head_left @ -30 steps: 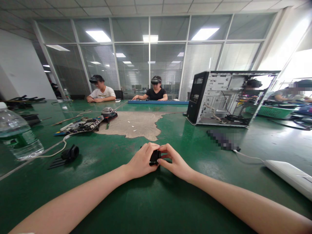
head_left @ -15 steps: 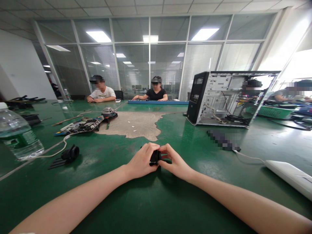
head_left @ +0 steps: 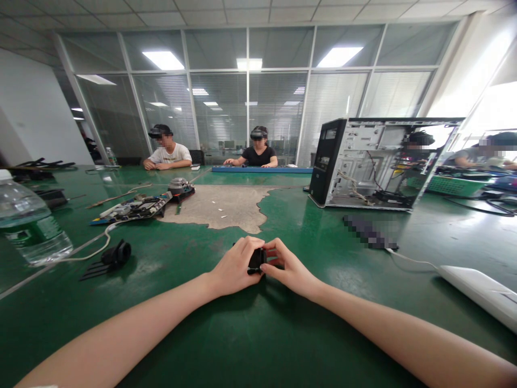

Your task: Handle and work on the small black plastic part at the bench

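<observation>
Near the middle of the green table, a small black boxy part [head_left: 255, 262] is held between both hands. My left hand [head_left: 238, 267] is closed around its left side, fingers over the top and thumb below. From the right, my right hand [head_left: 287, 269] pinches the part's edge with fingertips and thumb. Much of the part is hidden by the fingers, and its exact kind cannot be made out. To the left lies a black plastic piece [head_left: 111, 258] with a round ring and flat prongs.
An open computer case [head_left: 323, 161] stands at the right, with a white device [head_left: 480, 288] and its cable nearer. At left are a water bottle [head_left: 30, 231] and a circuit board [head_left: 137, 207]. Two people [head_left: 167, 156] sit across the table [head_left: 194, 334]; others are at the far right.
My right thumb has shifted slightly on the black part. Both hands otherwise keep their place. A person across the table has moved a hand a little.
</observation>
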{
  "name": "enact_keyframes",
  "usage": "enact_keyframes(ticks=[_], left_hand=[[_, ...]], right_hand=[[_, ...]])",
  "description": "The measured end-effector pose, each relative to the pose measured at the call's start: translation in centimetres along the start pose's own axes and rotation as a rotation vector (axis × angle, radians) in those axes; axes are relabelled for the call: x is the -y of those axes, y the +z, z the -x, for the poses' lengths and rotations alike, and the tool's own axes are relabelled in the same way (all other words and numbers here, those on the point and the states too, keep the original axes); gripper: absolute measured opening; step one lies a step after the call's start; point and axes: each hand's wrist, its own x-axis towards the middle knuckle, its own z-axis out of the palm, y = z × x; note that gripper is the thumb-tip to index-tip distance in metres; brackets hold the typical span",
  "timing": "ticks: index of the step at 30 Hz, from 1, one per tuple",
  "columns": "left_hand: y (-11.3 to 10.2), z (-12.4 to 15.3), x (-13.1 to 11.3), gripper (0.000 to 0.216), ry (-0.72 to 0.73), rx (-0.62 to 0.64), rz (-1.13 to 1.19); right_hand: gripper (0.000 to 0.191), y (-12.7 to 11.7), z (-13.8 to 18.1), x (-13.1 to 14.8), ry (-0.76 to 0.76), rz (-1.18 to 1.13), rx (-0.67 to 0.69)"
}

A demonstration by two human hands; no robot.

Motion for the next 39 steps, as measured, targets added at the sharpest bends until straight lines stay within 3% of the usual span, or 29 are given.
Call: enact_keyframes(ticks=[5, 13, 20, 24, 30, 39], left_hand=[[0.04, 0.02, 0.04, 0.056, 0.001, -0.008, 0.007], [0.11, -0.03, 0.10, 0.056, -0.005, -0.002, -0.003], [0.10, 0.07, 0.01, 0.057, 0.002, -0.004, -0.002], [0.17, 0.05, 0.10, 0.056, -0.001, -0.009, -0.003], [0.26, 0.04, 0.20, 0.056, -0.001, -0.020, 0.003], [0.00, -0.03, -0.01, 0.056, -0.010, 0.003, 0.003]], right_hand=[[0.018, -0.01, -0.01, -0.07, -0.053, 0.034, -0.054], [0.024, 0.05, -0.17, -0.43, 0.067, 0.026, -0.047], [0.021, -0.04, 0.08, 0.03, -0.061, 0.061, -0.050], [0.015, 0.02, -0.14, -0.03, -0.003, 0.054, -0.072], [0.024, 0.03, -0.15, -0.41, 0.089, 0.017, -0.025], [0.016, 0.00, -0.02, 0.42, -0.021, 0.112, -0.064]])
